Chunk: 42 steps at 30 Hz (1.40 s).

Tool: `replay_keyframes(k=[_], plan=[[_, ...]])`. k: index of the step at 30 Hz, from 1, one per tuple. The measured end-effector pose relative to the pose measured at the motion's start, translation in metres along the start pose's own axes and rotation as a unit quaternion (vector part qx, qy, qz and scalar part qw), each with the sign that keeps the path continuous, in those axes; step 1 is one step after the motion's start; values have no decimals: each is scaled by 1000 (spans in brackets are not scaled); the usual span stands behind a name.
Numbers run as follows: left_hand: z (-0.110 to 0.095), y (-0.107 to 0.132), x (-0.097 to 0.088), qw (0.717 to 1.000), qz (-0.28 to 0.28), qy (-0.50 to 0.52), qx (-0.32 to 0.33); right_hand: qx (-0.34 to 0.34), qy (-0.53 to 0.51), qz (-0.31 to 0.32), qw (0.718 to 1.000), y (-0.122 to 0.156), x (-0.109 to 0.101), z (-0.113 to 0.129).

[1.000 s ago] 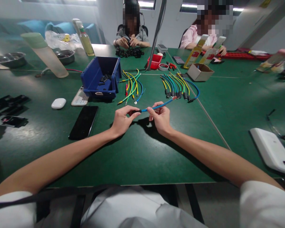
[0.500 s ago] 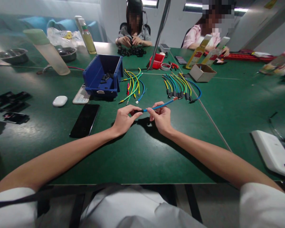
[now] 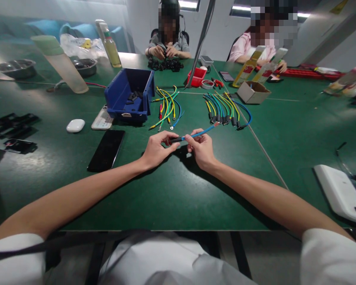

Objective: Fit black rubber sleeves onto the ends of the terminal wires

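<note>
My left hand [image 3: 157, 148] pinches a small black sleeve [image 3: 175, 139] at the near end of a blue wire [image 3: 200, 132]. My right hand [image 3: 201, 148] grips that same blue wire a little further along, and the wire's far end with a metal lug points up and right. Both hands hover just above the green table [image 3: 166, 190]. Behind them lies a loose bunch of yellow, green and blue wires [image 3: 167, 107]. To its right lies a neater row of wires with black sleeves [image 3: 224, 109].
A blue bin [image 3: 129, 95] holding black parts stands behind my left hand, with a black phone [image 3: 106, 150] and a white earbud case [image 3: 75, 125] to its left. A white device [image 3: 341, 194] lies at right. Two people sit across the table, near a cardboard box [image 3: 252, 92].
The black sleeve has slid a little further along the blue wire toward my right hand. Both hands stay in much the same place.
</note>
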<state>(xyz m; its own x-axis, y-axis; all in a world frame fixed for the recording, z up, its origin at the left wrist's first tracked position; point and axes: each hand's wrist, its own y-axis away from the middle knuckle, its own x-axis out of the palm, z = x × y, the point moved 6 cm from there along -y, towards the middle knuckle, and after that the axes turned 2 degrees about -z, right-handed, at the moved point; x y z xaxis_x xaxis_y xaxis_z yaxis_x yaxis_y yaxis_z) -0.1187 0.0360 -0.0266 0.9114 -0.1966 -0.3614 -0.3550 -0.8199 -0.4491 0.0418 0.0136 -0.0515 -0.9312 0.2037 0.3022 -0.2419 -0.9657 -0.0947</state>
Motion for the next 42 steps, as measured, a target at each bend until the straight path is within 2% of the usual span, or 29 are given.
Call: replay_keyframes(k=[13, 42], plan=[[8, 0, 1, 998, -7, 37, -50, -1, 17, -11, 1000, 2, -1, 2], [10, 0, 1, 998, -15, 39, -39, 3, 42, -15, 999, 1, -1, 0]])
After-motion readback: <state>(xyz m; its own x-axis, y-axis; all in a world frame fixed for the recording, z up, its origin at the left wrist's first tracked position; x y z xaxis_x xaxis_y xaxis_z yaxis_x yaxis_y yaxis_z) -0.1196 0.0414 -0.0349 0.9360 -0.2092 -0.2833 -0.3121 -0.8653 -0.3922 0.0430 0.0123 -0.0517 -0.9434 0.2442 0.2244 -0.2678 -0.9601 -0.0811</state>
